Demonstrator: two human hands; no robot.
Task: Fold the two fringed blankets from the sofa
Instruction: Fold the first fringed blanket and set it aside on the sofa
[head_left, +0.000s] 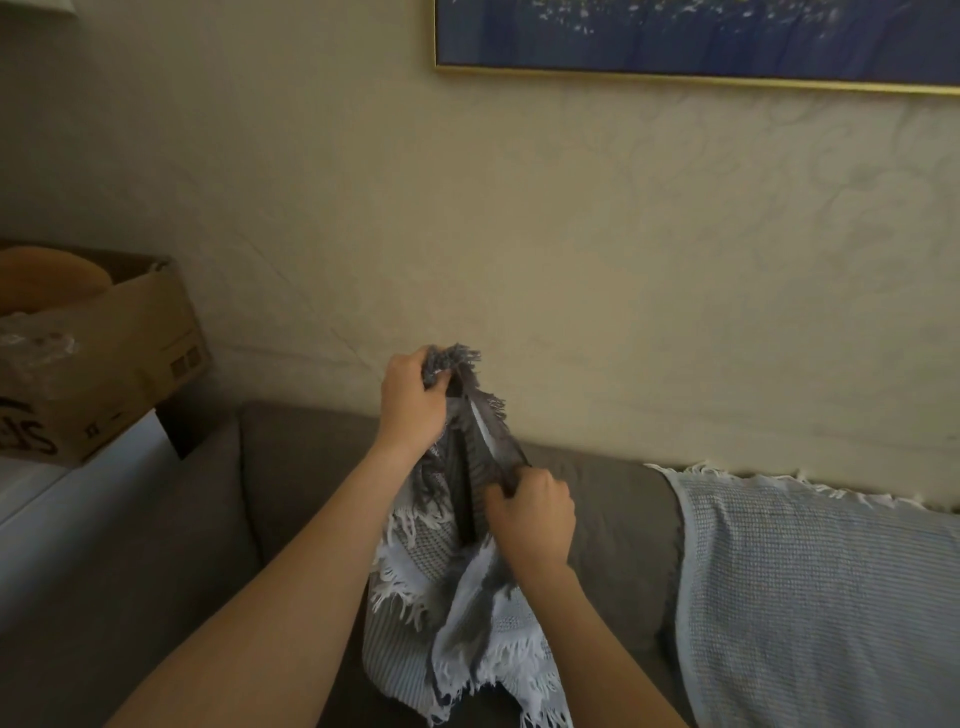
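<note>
A pale blue-grey fringed blanket (457, 613) hangs bunched in front of the grey sofa (306, 467). My left hand (410, 400) grips its top fringed corner, raised above the sofa's backrest. Lower and to the right, my right hand (535, 519) pinches the blanket's edge, which is stretched taut between the two hands. White fringe dangles below my forearms. A second pale blue fringed blanket (810, 597) lies spread over the sofa's backrest and seat on the right.
A cardboard box (114, 358) with things inside stands on a white surface (67, 499) left of the sofa. Behind the sofa is a beige wall, with a gold-framed blue picture (696, 36) at the top right.
</note>
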